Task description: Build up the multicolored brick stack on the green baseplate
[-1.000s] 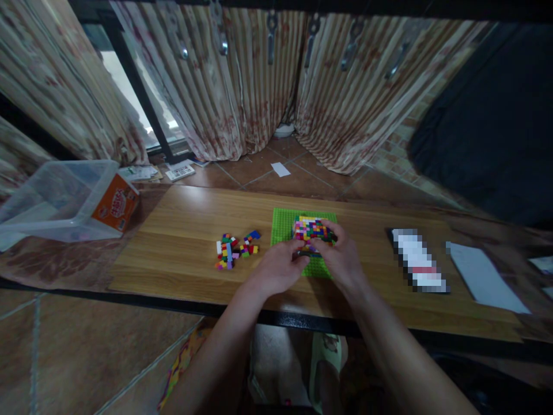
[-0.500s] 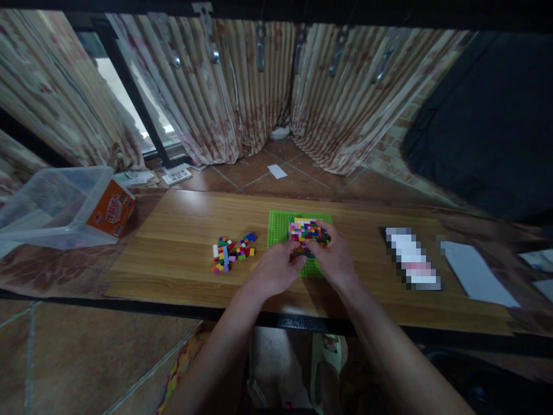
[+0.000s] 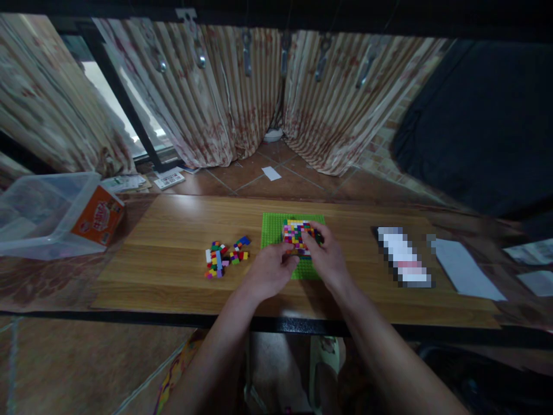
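Observation:
A block built of many-coloured toy bricks [image 3: 294, 230] sits on a green studded baseplate [image 3: 270, 226] on the wooden board. My left hand [image 3: 272, 267] is closed at the block's near left corner, its thumb bent in front and some fingers hidden behind the wrist side. Around the right side of the block curls my right hand [image 3: 327, 252], with its thumb pressed on the upper face. My hands cover the block's right and lower parts. Left of the baseplate lies a loose heap of small bricks [image 3: 219, 260].
A clear plastic bin [image 3: 47, 216] with an orange label stands at the far left. To the right lie a blurred-out phone-like object [image 3: 404, 257] and a white sheet [image 3: 466, 268]. The wooden board [image 3: 151, 253] ends at a dark front edge. Curtains hang behind.
My right thumb has moved from the block's near side up onto its upper face. The whole view has shifted slightly; the loose bricks lie as before.

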The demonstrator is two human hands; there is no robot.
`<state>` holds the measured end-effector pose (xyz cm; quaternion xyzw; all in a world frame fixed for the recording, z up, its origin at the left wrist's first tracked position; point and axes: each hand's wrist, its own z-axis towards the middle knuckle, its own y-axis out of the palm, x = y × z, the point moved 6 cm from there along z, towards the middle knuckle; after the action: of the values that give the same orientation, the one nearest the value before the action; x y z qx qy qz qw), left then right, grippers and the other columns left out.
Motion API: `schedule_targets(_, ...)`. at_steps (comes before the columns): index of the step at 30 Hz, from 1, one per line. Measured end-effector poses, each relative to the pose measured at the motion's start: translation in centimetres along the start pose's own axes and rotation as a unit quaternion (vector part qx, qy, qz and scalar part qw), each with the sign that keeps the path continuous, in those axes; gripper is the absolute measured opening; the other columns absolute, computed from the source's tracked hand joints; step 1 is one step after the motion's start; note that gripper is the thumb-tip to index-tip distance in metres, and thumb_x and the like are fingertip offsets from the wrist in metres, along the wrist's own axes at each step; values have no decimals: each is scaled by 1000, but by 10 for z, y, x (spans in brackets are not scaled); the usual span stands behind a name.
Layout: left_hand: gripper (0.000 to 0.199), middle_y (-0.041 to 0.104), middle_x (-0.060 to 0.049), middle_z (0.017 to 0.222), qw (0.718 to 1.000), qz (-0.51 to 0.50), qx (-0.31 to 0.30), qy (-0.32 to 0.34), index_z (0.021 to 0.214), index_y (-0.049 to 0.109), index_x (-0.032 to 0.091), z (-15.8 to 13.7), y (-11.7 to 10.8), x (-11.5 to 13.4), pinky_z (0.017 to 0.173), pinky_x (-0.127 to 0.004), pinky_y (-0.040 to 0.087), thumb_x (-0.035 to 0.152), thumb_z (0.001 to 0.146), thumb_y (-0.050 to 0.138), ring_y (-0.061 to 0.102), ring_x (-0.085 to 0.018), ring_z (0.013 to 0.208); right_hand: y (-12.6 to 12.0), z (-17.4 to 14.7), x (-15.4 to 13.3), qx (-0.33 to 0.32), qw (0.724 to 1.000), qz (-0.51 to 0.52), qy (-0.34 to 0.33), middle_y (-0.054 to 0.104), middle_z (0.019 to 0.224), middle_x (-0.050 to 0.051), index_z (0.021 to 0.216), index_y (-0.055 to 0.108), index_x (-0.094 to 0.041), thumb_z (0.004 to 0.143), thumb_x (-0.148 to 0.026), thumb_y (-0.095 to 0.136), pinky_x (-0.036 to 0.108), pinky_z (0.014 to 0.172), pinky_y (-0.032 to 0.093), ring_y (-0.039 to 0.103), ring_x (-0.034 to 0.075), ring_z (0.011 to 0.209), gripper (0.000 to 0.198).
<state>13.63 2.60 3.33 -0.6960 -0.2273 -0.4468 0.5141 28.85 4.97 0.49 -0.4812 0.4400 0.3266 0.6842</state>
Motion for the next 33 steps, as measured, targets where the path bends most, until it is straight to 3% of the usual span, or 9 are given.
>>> schedule_targets(8, 23, 68, -3, 78, 1000, -1, -4, 5, 95, 69, 15, 0, 1, 1, 63, -25, 45, 22, 87, 49, 58, -15, 68, 4, -5, -6, 14, 997, -61, -43, 66, 120, 15, 121, 61, -18, 75, -47, 65, 52, 101, 44, 60, 31, 113, 54)
schedule_targets(24, 28, 68, -2, 76, 1000, -1, -2, 2, 105, 69, 14, 0, 1, 4, 63, -26, 44, 18, 86, 48, 57, -15, 64, 7, -9, -10, 29, 997, -59, -33, 63, 121, 16, 122, 61, -17, 75, -43, 65, 51, 100, 45, 60, 31, 112, 54)
schedule_targets(33, 23, 61, -1, 69, 1000, 16, 7, -4, 94, 70, 15, -1, 0, 4, 56, -24, 37, 23, 88, 50, 51, -13, 60, 1, -2, -6, 23, 998, -36, -40, 68, 115, 12, 113, 66, -21, 81, -48, 60, 50, 98, 46, 62, 28, 108, 42)
